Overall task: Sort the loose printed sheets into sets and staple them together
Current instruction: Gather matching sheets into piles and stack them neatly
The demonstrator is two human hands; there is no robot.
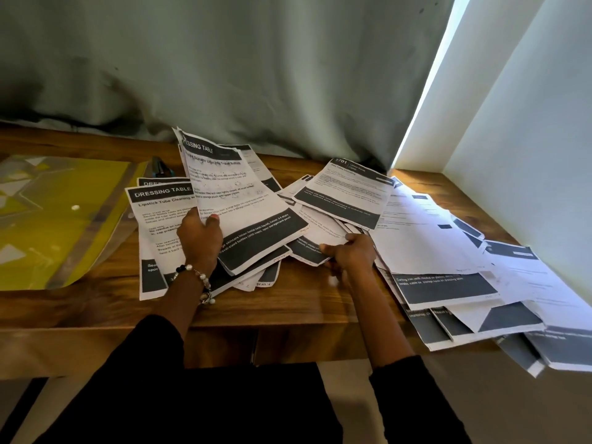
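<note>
Printed sheets with dark header and footer bars lie spread over a wooden table (pixel 288 309). My left hand (pixel 200 237) grips a lifted set of sheets headed "DRESSING TABLE" (pixel 237 193), its thumb on the top page. Under that set lies another "DRESSING TABLE" sheet (pixel 153 219). My right hand (pixel 350 251) pinches the lower edge of a loose sheet (pixel 317 238) in the middle pile. A sheet numbered 2701 (pixel 346 190) rests on top of that pile. A stapler (pixel 161 166) lies behind the left sheets, mostly hidden.
A yellow plastic folder (pixel 57 216) lies at the left of the table. A big overlapping heap of sheets (pixel 448 251) covers the right side and hangs over the front edge. A grey curtain (pixel 224 65) hangs behind; a white wall (pixel 528 123) closes the right.
</note>
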